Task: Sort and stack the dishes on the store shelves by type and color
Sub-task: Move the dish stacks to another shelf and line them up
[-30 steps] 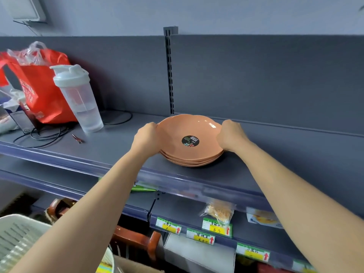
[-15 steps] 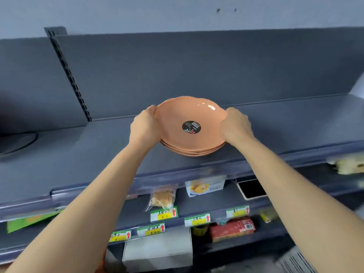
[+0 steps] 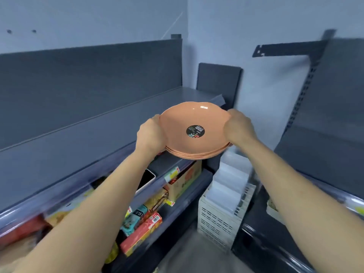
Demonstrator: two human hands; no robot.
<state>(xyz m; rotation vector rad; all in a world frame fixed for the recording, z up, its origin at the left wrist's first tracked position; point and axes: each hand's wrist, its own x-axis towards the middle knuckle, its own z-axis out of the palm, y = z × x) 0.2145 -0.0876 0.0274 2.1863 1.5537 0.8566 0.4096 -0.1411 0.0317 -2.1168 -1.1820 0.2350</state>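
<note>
A stack of peach-orange plates (image 3: 189,119), with a round black sticker on the top one, hangs in the air past the right end of the grey top shelf (image 3: 82,134). My left hand (image 3: 150,133) grips the stack's left rim. My right hand (image 3: 239,127) grips its right rim. The plates touch no shelf.
Boxed goods (image 3: 141,229) and a phone (image 3: 146,179) fill the lower shelves on the left. A white slotted crate with clear containers (image 3: 222,209) stands on the floor in the corner. Another dark shelf unit (image 3: 323,146) stands at the right.
Both hands have lifted the plate stack off the top shelf and carried it to the right, beyond the shelf's end. The view has swung right toward the corner.
</note>
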